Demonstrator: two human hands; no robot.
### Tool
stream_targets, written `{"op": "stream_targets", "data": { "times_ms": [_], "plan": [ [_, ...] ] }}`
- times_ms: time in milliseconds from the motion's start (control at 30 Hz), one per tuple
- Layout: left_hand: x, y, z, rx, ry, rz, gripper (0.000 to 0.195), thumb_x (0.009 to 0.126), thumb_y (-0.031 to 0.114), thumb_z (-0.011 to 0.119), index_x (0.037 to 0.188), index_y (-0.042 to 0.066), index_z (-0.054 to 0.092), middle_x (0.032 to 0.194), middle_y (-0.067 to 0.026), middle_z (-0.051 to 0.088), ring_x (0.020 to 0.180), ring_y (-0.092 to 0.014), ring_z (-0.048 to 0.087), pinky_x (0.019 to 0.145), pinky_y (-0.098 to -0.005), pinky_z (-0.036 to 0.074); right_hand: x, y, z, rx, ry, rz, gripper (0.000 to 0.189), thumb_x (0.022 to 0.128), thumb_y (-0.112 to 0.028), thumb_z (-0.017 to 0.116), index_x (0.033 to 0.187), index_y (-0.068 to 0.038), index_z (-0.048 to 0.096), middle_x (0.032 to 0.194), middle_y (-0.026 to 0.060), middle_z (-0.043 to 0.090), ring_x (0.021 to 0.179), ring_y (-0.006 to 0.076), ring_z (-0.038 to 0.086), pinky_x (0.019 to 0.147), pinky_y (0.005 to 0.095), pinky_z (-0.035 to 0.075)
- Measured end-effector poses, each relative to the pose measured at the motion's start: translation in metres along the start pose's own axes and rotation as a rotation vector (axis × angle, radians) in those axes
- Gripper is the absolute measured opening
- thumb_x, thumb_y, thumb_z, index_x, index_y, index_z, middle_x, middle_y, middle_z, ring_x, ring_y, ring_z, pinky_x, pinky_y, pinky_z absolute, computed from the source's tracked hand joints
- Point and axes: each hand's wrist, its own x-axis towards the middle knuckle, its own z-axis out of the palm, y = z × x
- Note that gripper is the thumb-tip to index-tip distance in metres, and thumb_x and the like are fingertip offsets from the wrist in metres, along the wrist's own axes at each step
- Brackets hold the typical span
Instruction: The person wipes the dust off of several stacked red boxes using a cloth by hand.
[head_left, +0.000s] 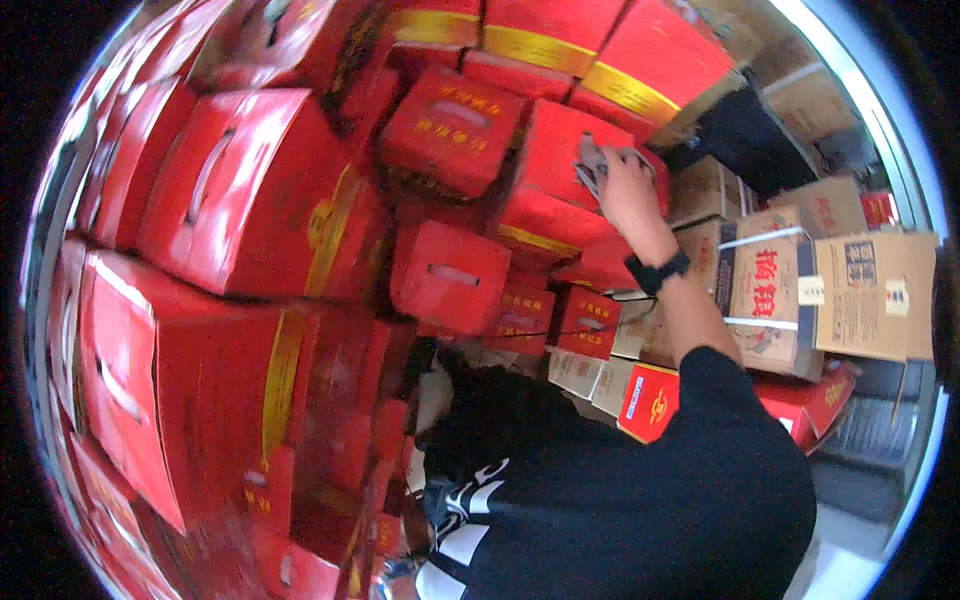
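My right hand (624, 184) presses a crumpled grey cloth (592, 166) onto the top of a red cardboard gift box (559, 154). The fingers are curled over the cloth, and the box has a yellow band along its side. A dark band circles that wrist. To the left of this box sits another red box (454, 131) with a carry handle and gold writing. Nearer to me stands a smaller red box (450, 277) with a pale handle. My left hand is out of view.
Large red boxes (225, 195) are stacked high on the left. Brown cartons (765, 285) with white straps stand on the right, one with a raised flap (862, 296). A thin dark cord (555, 332) runs near my wrist. A red packet (649, 403) lies by my sleeve.
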Motion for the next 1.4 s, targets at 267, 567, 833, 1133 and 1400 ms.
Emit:
{"op": "stream_targets", "data": {
  "times_ms": [267,567,833,1133,1400],
  "plan": [
    [0.005,-0.099,0.01,-0.165,0.05,0.054,0.028,0.108,0.017,0.05,0.124,0.003,0.068,0.11,-0.0097,0.074,0.096,-0.021,0.068,0.089,-0.0359,0.053,0.001,-0.021,0.001,0.201,0.082,-0.525,0.05,0.083,0.005,0.071,0.131,-0.007,0.065,0.133,0.0242,0.064,0.125,0.0471,0.061,0.107,0.0518,0.05],
    [-0.021,-0.175,0.004,-0.358,0.211,0.197,0.028,0.109,0.017,0.047,0.126,0.005,0.066,0.109,-0.0076,0.073,0.093,-0.017,0.068,0.083,-0.0328,0.053,0.158,0.036,0.07,0.221,-0.177,-0.346,0.045,0.099,-0.014,0.066,0.143,-0.004,0.061,0.137,0.0213,0.07,0.13,0.0355,0.066,0.111,0.0436,0.05],
    [-0.093,-0.152,0.067,-0.608,0.28,0.129,0.023,0.107,0.007,0.052,0.123,0.003,0.068,0.106,-0.0071,0.074,0.091,-0.015,0.069,0.078,-0.0306,0.053,0.174,0.034,0.068,-0.018,-0.194,-0.399,0.05,0.104,-0.02,0.06,0.15,0.0,0.055,0.142,0.0222,0.067,0.134,0.0321,0.063,0.114,0.0395,0.047],
    [-0.093,-0.322,0.116,-0.601,0.26,0.174,0.018,0.107,0.021,0.058,0.114,0.009,0.069,0.093,-0.0039,0.072,0.07,-0.014,0.065,0.06,-0.0282,0.048,0.043,0.013,0.044,0.037,0.043,-0.485,0.041,0.099,-0.012,0.068,0.139,-0.003,0.063,0.131,0.0262,0.069,0.122,0.0449,0.065,0.105,0.0497,0.051],
    [-0.113,-0.382,0.127,-0.956,0.329,0.026,0.024,0.106,0.012,0.047,0.117,0.006,0.067,0.094,-0.0054,0.072,0.068,-0.015,0.065,0.06,-0.0293,0.051,-0.089,-0.032,0.025,0.122,0.359,-0.597,0.037,0.094,-0.017,0.072,0.128,-0.003,0.069,0.128,0.0287,0.07,0.12,0.0497,0.063,0.103,0.056,0.05]
  ]
}}
